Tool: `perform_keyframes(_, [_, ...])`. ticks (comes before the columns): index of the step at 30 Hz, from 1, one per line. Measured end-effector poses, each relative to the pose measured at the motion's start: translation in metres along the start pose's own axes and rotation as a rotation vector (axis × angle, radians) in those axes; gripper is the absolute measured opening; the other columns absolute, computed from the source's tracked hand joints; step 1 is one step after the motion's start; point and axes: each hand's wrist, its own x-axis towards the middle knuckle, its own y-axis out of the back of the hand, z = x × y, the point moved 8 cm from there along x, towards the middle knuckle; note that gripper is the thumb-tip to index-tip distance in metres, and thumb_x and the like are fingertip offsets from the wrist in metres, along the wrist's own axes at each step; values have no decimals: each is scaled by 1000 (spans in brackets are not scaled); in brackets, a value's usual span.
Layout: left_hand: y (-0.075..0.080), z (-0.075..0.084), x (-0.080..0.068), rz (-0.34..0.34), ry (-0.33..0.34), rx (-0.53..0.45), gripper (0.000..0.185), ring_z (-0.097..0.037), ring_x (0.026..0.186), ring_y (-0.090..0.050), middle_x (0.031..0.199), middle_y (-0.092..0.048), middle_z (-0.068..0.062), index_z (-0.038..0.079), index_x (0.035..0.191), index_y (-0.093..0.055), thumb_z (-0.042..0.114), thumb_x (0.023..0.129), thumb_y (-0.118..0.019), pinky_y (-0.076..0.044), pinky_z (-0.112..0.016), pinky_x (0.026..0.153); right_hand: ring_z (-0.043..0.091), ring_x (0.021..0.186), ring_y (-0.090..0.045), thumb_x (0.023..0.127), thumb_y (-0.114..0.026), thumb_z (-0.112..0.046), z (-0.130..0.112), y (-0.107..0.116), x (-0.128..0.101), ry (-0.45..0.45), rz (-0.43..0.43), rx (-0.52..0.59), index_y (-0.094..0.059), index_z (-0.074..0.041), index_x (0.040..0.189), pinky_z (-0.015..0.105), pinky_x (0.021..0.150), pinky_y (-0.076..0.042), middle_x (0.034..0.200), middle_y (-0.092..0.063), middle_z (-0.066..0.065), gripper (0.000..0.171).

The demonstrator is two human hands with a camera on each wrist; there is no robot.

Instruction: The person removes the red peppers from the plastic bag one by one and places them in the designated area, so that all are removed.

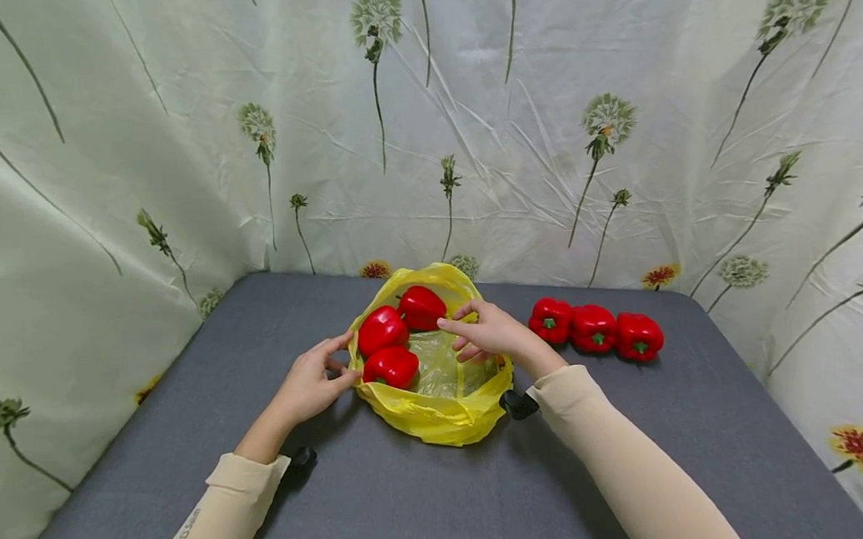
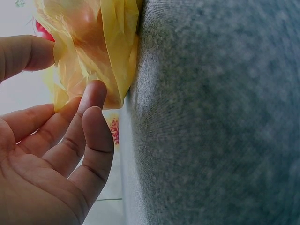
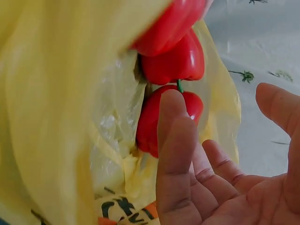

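The yellow bag (image 1: 432,411) sits mid-table on the grey cloth (image 1: 611,499) with three red peppers (image 1: 390,365) inside. Your left hand (image 1: 312,382) is at its left rim, and the left wrist view shows what the head cam can't: thumb and fingertips (image 2: 93,93) pinching the plastic. Your right hand (image 1: 489,330) hovers over the bag's mouth, fingers loose and holding nothing; its wrist view shows printed lettering (image 3: 123,209) low on the bag. Only the head view catches three more peppers (image 1: 594,327) lined up to the right.
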Motion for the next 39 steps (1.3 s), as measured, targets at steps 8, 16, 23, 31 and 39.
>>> perform_keyframes(8, [-1,-1,0,-13,8,-2,71,-18,95,-74,144,-63,-20,1,159,-49,16,96,-78,-52,-28,74,39,105,-78,106,-64,-48,-1,-13,3,-4,-58,31,-52,-6,140,43,91,-63,120,-77,24,55])
perform_keyframes(16, [0,1,-1,-2,4,3,71,-18,95,-74,145,-63,-20,2,159,-49,16,96,-78,-50,-27,73,32,96,-80,104,-65,-52,0,-26,9,-51,-112,20,-52,-5,140,39,86,-64,117,-79,22,60])
perform_keyframes(23, [0,2,-1,-2,0,-2,71,-19,94,-74,145,-63,-21,1,159,-49,16,96,-78,-50,-26,72,30,93,-80,105,-64,-53,-5,-32,11,-68,-148,-1,-51,-6,142,40,88,-64,115,-78,20,62])
perform_keyframes(31, [2,2,-1,-7,4,2,72,-19,95,-74,146,-62,-20,2,160,-48,15,96,-77,-51,-28,74,36,103,-79,106,-62,-51,-22,-23,7,-69,-154,-3,-50,-7,141,45,97,-62,114,-76,19,57])
perform_keyframes(39, [0,1,-1,-12,-3,-4,71,-19,95,-73,146,-62,-21,1,160,-48,16,97,-77,-51,-27,73,36,106,-78,107,-61,-52,-36,-15,2,-58,-166,-53,-49,-7,145,43,97,-62,118,-77,17,60])
